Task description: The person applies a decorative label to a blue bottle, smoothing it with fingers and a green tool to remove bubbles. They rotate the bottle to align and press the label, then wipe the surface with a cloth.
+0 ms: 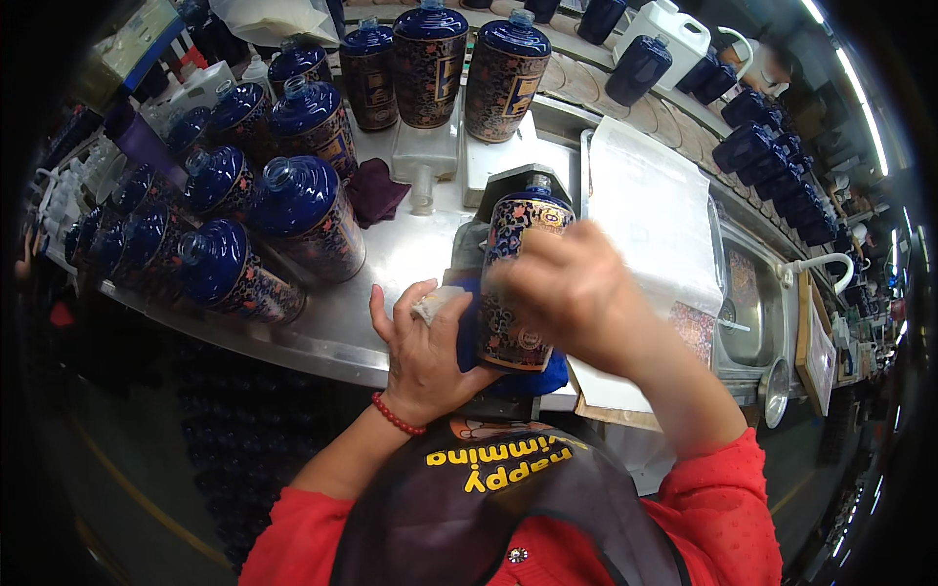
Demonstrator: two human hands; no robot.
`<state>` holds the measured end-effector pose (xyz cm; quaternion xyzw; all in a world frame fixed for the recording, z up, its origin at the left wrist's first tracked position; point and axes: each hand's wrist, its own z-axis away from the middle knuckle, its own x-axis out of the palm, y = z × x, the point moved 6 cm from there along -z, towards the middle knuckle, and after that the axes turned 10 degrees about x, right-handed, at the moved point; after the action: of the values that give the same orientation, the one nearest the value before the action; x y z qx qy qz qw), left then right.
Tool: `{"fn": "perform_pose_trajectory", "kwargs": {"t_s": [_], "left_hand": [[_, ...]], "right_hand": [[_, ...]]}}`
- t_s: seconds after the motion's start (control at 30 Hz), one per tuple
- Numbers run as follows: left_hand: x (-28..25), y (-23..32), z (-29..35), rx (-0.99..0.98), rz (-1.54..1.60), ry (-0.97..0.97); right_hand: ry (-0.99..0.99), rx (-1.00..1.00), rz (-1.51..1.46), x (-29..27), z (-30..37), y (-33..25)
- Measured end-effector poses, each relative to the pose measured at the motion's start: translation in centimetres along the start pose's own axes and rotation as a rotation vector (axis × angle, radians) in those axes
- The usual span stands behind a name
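A dark blue bottle with a floral, gold-patterned decoration lies tilted in front of me, its neck pointing away, on a stand partly hidden behind it. My right hand is over the bottle's front, its fingers curled and smeared by motion; whether it holds anything is hidden. My left hand is at the bottle's lower left side, thumb by its base. A small crumpled white wad is pinched among its fingers, the outer fingers lifted away. Blue cloth shows under the bottle's near end.
Several decorated blue bottles crowd the metal table's left side, and others stand at the back. A dark red cloth lies between them. Right are a white sheet, a sink and plain blue bottles beyond.
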<state>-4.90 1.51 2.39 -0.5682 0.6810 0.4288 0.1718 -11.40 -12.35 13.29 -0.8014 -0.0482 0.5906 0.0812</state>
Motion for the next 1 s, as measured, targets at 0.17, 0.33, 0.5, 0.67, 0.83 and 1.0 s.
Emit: {"fn": "perform_pose_trajectory", "kwargs": {"t_s": [0.17, 0.33, 0.5, 0.67, 0.83, 1.0], "left_hand": [[0.0, 0.2, 0.0, 0.029, 0.007, 0.009], [-0.2, 0.2, -0.2, 0.025, 0.016, 0.030], [0.1, 0.0, -0.3, 0.013, 0.040, 0.006], [0.8, -0.1, 0.0, 0.034, 0.047, -0.012], [1.3, -1.1, -0.5, 0.075, 0.169, -0.035], [1.0, -0.5, -0.8, 0.156, 0.037, -0.068]], "right_hand": [[0.264, 0.308, 0.173, -1.7, -1.4, 2.6], [-0.166, -0.068, -0.358, 0.0, 0.3, -0.5], [0.119, -0.009, -0.126, -1.0, 3.6, 1.0], [0.222, 0.308, -0.642, -0.5, 5.6, 4.7], [0.116, -0.097, -0.468, 0.4, 8.3, -0.3], [0.337, 0.531, -0.557, 1.3, 11.6, 3.6]]}}
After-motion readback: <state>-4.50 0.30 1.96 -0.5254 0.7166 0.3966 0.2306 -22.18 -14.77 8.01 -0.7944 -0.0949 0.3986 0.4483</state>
